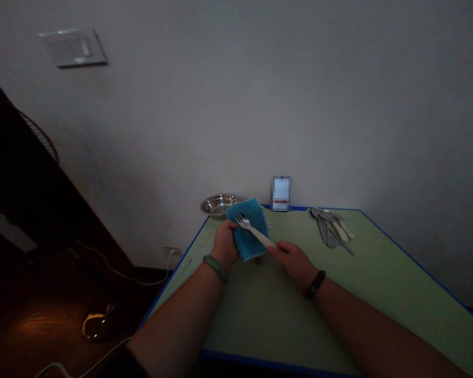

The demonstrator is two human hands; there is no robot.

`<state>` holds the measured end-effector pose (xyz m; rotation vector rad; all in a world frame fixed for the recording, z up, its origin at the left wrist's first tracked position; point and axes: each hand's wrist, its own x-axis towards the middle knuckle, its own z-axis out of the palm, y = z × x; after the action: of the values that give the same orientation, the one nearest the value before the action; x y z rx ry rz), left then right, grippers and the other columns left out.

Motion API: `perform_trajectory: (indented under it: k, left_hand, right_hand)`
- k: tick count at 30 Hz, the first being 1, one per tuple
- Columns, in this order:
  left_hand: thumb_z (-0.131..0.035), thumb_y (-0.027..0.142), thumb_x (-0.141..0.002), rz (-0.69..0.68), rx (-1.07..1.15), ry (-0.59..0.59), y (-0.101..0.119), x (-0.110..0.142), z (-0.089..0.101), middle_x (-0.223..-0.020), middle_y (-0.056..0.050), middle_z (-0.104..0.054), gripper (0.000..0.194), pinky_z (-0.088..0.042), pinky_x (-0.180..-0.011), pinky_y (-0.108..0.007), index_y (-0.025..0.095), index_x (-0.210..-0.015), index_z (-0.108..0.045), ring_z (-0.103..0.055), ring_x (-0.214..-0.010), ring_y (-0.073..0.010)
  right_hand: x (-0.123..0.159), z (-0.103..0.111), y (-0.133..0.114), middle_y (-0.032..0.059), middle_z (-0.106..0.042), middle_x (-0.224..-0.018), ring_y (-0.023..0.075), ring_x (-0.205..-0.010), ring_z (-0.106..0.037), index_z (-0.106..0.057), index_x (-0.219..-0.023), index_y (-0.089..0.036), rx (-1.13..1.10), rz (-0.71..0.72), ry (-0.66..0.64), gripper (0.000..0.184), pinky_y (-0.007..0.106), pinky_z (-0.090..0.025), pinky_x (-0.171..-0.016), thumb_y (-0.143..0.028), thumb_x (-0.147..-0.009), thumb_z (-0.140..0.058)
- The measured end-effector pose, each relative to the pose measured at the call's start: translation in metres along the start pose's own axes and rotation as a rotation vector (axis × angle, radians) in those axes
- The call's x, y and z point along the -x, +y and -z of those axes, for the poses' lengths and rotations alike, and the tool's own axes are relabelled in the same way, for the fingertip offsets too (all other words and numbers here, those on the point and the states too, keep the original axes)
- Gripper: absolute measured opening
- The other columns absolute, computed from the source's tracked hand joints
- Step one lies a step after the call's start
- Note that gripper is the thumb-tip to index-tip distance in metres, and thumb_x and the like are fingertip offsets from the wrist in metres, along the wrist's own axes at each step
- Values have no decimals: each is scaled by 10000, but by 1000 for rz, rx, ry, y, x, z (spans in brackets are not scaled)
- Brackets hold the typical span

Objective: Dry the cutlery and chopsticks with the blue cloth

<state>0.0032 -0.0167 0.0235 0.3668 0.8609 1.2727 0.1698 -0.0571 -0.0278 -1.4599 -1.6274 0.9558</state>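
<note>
Here we are at a green table (pixel 267 315) with a blue edge, set against a grey wall (pixel 236 105). Along the far side, there's a steel bowl (pixel 219 205) at the corner, a blurred upright card (pixel 281 193) by the wall, and a pile of cutlery (pixel 330 226) with pale handles off to the right. And look at the middle of the table: the left hand (pixel 224 244) is clenched on a blue cloth (pixel 244 244), holding it up off the surface. The right hand (pixel 293 262) has the end of a white-handled fork (pixel 255 233) pinched, its tines lying across the cloth. A green bangle (pixel 216 268) circles the left wrist, a dark beaded bracelet (pixel 315 284) the right.
</note>
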Motion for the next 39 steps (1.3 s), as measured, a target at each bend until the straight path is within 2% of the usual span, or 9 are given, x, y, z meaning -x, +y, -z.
perform_trajectory:
  k: [6,11,16,20,29,39]
  left_hand:
    - [-488,152,-540,10,44,-16,2,1,1,-696,-96,-734,430,-597,-751,-475,115,-927,-673,-724,-699,-300]
    - [-478,127,-524,61,-26,-53,1,4,0,-632,-82,-713,413,-601,-743,-449,116,-893,-665,-724,-689,-284]
    - [-478,113,-528,111,-37,-102,-3,1,2,-725,-104,-748,489,-600,-747,-451,92,-974,-679,-732,-720,-288]
    - [-482,117,-551,121,-27,-57,-3,0,1,-740,-108,-751,492,-599,-747,-457,92,-1003,-675,-733,-711,-288]
    - [-473,153,-611,20,-10,41,2,3,-2,-678,-104,-727,454,-597,-743,-440,80,-1014,-669,-709,-616,-264]
    - [-488,159,-592,28,-3,24,0,-1,-1,-739,-121,-744,519,-580,-806,-492,81,-1075,-661,-727,-696,-303]
  right_hand:
    - [1,-2,-2,-29,-432,-607,141,-618,-426,-523,-658,-197,-10,23,26,397,270,-310,-561,-576,-775,-495]
    - [1,-2,-3,-28,-439,-619,138,-616,-420,-523,-663,-198,-61,17,67,393,273,-319,-569,-574,-773,-501]
    - [-1,-2,-2,-31,-412,-609,140,-614,-412,-486,-630,-206,-88,22,69,415,276,-318,-574,-601,-757,-503]
    - [-1,-2,0,-34,-405,-611,135,-610,-404,-480,-628,-207,-96,23,59,411,274,-312,-570,-595,-759,-510]
    - [-1,-1,1,-35,-409,-611,134,-607,-397,-509,-645,-201,-39,17,61,391,272,-298,-561,-574,-764,-511]
    - [-2,-1,2,-35,-407,-608,137,-615,-408,-509,-636,-204,-33,40,65,389,269,-306,-566,-569,-769,-501]
